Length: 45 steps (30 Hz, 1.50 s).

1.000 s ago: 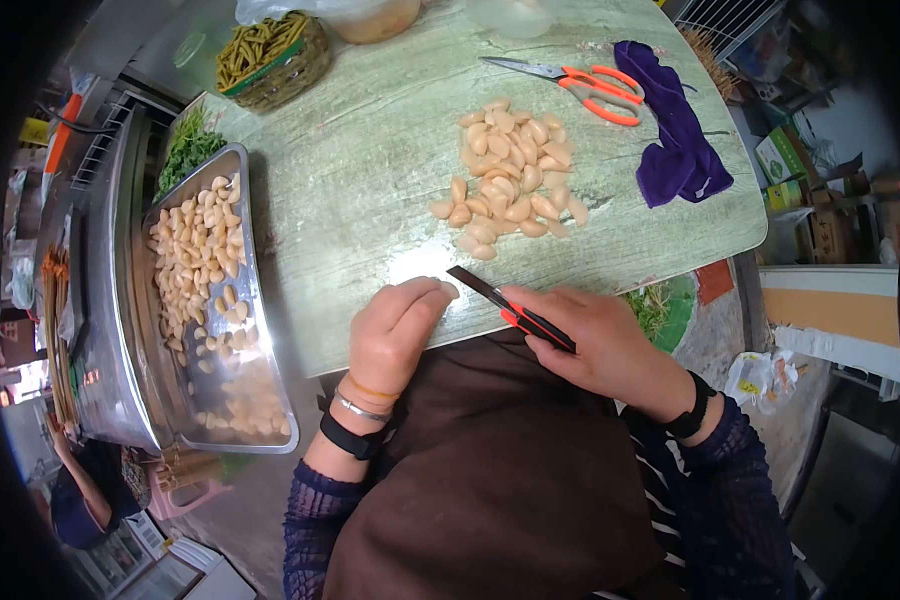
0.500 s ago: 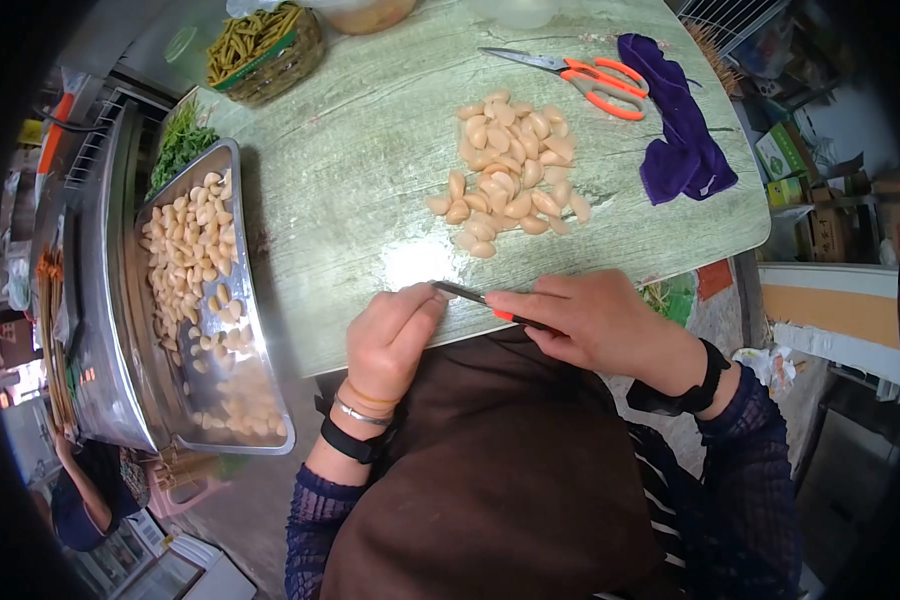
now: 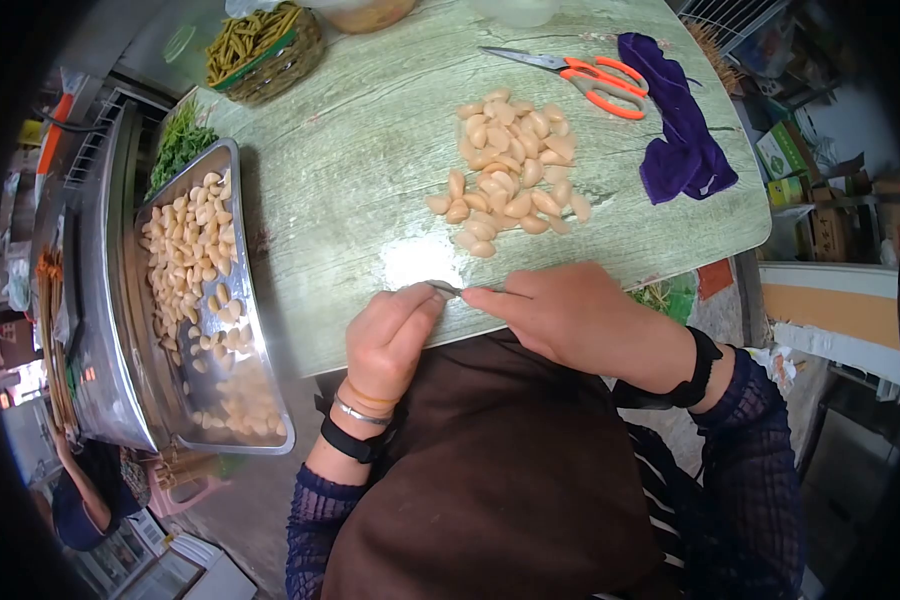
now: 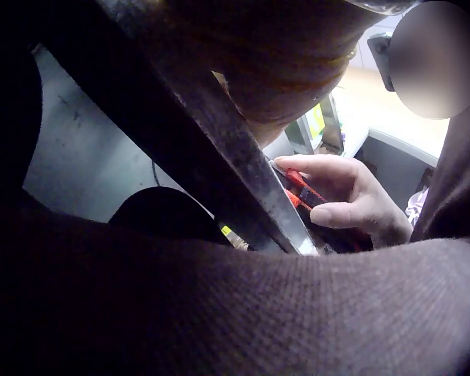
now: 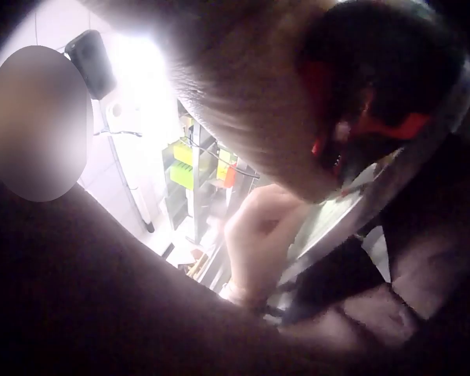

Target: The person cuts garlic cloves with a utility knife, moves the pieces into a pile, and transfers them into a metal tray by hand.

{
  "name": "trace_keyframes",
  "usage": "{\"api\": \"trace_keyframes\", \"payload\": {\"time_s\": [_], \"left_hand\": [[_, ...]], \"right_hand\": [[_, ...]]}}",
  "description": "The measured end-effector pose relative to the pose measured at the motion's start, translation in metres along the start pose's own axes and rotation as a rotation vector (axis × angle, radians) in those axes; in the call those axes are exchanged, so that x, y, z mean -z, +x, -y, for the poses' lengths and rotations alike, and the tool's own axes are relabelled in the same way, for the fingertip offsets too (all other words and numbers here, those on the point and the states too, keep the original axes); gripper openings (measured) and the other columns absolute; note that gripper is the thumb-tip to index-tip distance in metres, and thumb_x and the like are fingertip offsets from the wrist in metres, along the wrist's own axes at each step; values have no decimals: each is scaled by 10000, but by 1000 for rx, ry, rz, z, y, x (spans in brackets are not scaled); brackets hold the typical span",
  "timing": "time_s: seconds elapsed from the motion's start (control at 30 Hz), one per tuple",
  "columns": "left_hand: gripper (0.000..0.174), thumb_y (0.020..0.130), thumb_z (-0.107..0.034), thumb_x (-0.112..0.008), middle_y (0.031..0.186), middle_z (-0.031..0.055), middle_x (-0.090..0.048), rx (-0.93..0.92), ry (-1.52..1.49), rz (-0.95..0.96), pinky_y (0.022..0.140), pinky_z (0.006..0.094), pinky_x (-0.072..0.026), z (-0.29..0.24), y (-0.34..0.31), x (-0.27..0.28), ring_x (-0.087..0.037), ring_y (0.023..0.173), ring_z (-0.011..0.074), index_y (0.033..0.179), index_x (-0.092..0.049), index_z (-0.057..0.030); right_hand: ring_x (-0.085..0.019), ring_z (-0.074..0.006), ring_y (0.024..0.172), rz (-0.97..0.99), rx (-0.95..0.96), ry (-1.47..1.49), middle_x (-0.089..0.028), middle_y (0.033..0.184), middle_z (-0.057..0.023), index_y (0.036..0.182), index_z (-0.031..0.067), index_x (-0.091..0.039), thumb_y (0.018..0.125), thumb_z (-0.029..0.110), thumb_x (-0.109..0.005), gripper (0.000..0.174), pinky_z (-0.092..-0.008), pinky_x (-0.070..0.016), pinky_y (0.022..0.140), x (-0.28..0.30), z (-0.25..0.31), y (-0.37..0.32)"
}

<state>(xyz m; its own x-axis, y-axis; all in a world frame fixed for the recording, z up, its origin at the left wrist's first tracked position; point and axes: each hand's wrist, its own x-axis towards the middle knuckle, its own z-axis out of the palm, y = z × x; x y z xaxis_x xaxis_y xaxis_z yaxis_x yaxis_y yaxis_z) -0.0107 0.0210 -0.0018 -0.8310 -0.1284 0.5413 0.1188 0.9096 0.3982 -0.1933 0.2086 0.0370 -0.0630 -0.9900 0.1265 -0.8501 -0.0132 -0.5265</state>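
Observation:
In the head view my left hand (image 3: 395,335) is at the table's near edge, its thumb and fingers pinched around a small pale garlic clove that they mostly hide. My right hand (image 3: 590,320) grips a utility knife, its forefinger stretched along toward the dark blade (image 3: 444,288), which lies right at the left fingertips. The red and black knife handle (image 4: 299,190) shows between thumb and fingers in the left wrist view. Ahead of both hands, a pile of peeled garlic cloves (image 3: 515,170) lies on the green wood-grain table (image 3: 340,200).
A metal tray (image 3: 260,330) of more cloves stands at left beside green herbs (image 3: 180,145). Orange-handled scissors (image 3: 605,85) and a purple cloth (image 3: 680,130) lie at back right. A tub of green beans (image 3: 260,50) stands at back left. Another person's arm (image 3: 82,475) shows far left.
My right hand has come left and turned over the knife, bringing the blade from beside the left fingertips onto them. The left hand has barely moved. The clove pile looks unchanged.

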Motion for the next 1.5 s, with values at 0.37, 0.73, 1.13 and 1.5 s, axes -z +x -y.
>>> {"api": "trace_keyframes", "payload": {"time_s": [0.37,0.73,1.13,1.5], "left_hand": [[259,801,-2,-726,1038,105,-706,70,-6,71,714,367,-580,1,12,-4,-699,892,288,1054,-734,-57],[252,892,-35,-794,929,41,-679,894,-705,62,632,276,-510,8,18,3,-636,728,149,1119,-685,-37],[329,799,-103,-895,966,62,-657,344,-65,12,601,276,-490,-2,21,-4,-590,687,130,1081,-731,-60],[232,819,-46,-846,945,68,-729,303,-23,166,660,314,-562,-4,20,20,-700,763,220,1036,-766,-58]], "right_hand": [[-685,-316,775,-48,-250,128,-655,904,-65,1385,201,-633,909,156,-710,484,-442,-533,649,8,5,-39],[-695,-300,803,-148,-358,156,-665,920,-69,1425,208,-624,909,142,-718,529,-409,-546,669,13,15,-47],[-696,-319,810,-146,-329,182,-679,939,-84,1407,195,-631,906,139,-716,511,-427,-545,664,-1,15,-30],[-688,-289,814,-110,-332,269,-669,918,-89,1422,184,-642,879,100,-751,560,-387,-552,718,2,17,-24]]}}
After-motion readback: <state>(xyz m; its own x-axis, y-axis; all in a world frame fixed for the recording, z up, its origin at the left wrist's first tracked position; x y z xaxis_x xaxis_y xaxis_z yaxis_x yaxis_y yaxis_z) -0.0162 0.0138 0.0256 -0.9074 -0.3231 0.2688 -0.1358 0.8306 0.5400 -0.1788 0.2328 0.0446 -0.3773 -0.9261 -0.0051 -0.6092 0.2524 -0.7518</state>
